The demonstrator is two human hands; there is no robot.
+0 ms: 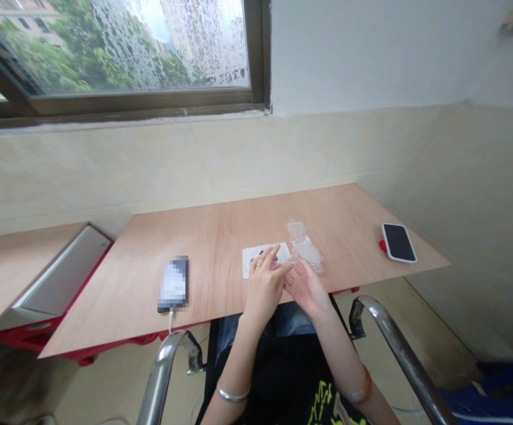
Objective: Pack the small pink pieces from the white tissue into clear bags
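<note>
My left hand (pixel 265 282), with a ring on one finger, is over the near edge of a white sheet (pixel 251 255) that bears several small dark bits. Its index finger sticks out, while the thumb reaches across to the fingertips of my right hand (pixel 306 284). A thin, clear piece that looks like a small plastic bag (pixel 290 261) shows at my right fingertips, which are pinched together. What the left fingers grip is too small to make out. Just beyond my right hand lies a loose pile of clear plastic bags (pixel 307 251).
A phone (pixel 173 286) with a white cable lies on the wooden table (pixel 212 254) to the left. Another phone (pixel 398 242) in a white case lies at the right. Metal armrests (pixel 163 372) flank me. The tiled wall (pixel 159 168) and window stand behind the table.
</note>
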